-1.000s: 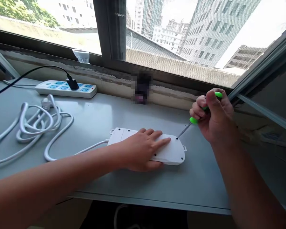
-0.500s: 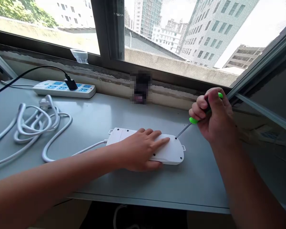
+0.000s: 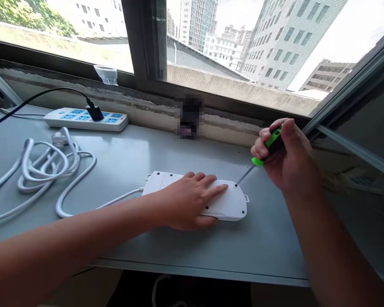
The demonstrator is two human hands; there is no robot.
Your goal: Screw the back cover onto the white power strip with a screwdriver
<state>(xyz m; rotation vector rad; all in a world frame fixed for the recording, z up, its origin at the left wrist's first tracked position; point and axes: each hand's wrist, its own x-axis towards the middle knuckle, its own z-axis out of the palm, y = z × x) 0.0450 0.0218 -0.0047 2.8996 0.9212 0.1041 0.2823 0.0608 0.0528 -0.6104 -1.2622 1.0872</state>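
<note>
A white power strip point(image 3: 230, 200) lies face down on the grey table, its dark screw holes showing. My left hand point(image 3: 192, 200) grips it across the middle, thumb along the near side, index finger stretched toward the right end and the other fingers at the far edge. In my right hand point(image 3: 291, 157) is a green and black screwdriver point(image 3: 257, 161), held tilted. Its tip meets the screw hole point(image 3: 236, 185) near the far right corner. From the strip's left end runs a white cord point(image 3: 121, 198).
The white cord loops loosely at the left, its plug point(image 3: 59, 139) among the coils. Behind it stands another power strip point(image 3: 118, 126) with a black plug point(image 3: 95, 113) in it. A clear plastic cup point(image 3: 107, 76) sits on the window sill. A blurred dark object point(image 3: 192, 117) is by the wall.
My right hand has turned the screwdriver handle, so more of its green side shows and the fingers have shifted. The tip stays in the same place. My left hand has not moved.
</note>
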